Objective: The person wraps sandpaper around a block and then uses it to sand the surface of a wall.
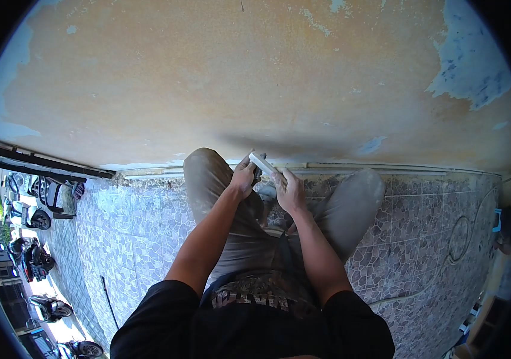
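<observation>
Between my raised knees, both hands are on a pale, flat, bar-shaped piece (262, 163), tilted down to the right. My left hand (244, 177) has its fingers closed round the upper left end, with something dark beneath it. At the lower right end my right hand (290, 190) grips the same piece with thumb and fingers. Just beyond them stands a wall (237, 84) with worn yellowish paint and bluish bare patches. What the piece is made of cannot be made out.
Thin pipes (327, 167) run along the wall's foot. A pale hose (405, 297) curls over the stone-patterned tile floor (411, 239) at right. A dark rod (109, 301) lies at left, with parked motorbikes (31, 257) beyond. A person (510, 230) is at the far right edge.
</observation>
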A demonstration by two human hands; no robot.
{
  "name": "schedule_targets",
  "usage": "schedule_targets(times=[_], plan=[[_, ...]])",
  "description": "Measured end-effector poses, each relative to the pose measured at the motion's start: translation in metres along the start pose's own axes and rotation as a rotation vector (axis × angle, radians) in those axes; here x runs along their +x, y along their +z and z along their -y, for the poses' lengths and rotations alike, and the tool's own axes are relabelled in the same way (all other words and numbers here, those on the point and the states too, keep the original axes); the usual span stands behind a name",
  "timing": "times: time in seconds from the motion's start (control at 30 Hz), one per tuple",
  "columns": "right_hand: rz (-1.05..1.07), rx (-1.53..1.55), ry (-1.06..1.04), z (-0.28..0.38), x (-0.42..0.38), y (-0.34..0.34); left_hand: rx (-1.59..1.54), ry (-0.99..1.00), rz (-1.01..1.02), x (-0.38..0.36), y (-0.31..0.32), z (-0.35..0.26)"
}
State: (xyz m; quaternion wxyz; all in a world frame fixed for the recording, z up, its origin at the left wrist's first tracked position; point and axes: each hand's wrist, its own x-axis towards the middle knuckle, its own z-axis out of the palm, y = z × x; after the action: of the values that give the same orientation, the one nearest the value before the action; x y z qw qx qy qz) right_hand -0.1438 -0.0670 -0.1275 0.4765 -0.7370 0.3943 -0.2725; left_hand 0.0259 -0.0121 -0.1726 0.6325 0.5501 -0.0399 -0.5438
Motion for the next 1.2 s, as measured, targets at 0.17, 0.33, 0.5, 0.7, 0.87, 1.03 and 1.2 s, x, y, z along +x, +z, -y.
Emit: schedule_targets(times=[0.17, 0.33, 0.5, 0.7, 0.87, 1.03, 1.2], plan=[[-0.084, -0.252, -0.149, -0.017, 0.008, -0.002, -0.043, 0.092, -0.027, 0.013, -0.010, 0.007], [-0.057, -0.329, -0.191, 0.010, -0.003, -0.011, 0.037, 0.158, -0.055, 0.014, -0.007, 0.010], [-0.073, -0.301, -0.144, -0.013, -0.001, -0.006, 0.071, 0.158, -0.055, 0.012, -0.010, 0.010], [-0.156, -0.374, -0.086, -0.014, 0.001, -0.006, 0.061, 0.186, -0.068, 0.011, -0.010, 0.010], [-0.322, -0.184, -0.146, -0.010, 0.009, -0.005, 0.025, 0.204, -0.074, 0.017, -0.014, 0.015], [-0.243, -0.365, -0.525, 0.009, -0.016, -0.003, 0.058, 0.182, -0.103, -0.001, -0.005, 0.003], [0.093, -0.290, -0.140, 0.011, -0.013, 0.012, 0.008, 0.209, -0.129, 0.007, -0.005, -0.002]])
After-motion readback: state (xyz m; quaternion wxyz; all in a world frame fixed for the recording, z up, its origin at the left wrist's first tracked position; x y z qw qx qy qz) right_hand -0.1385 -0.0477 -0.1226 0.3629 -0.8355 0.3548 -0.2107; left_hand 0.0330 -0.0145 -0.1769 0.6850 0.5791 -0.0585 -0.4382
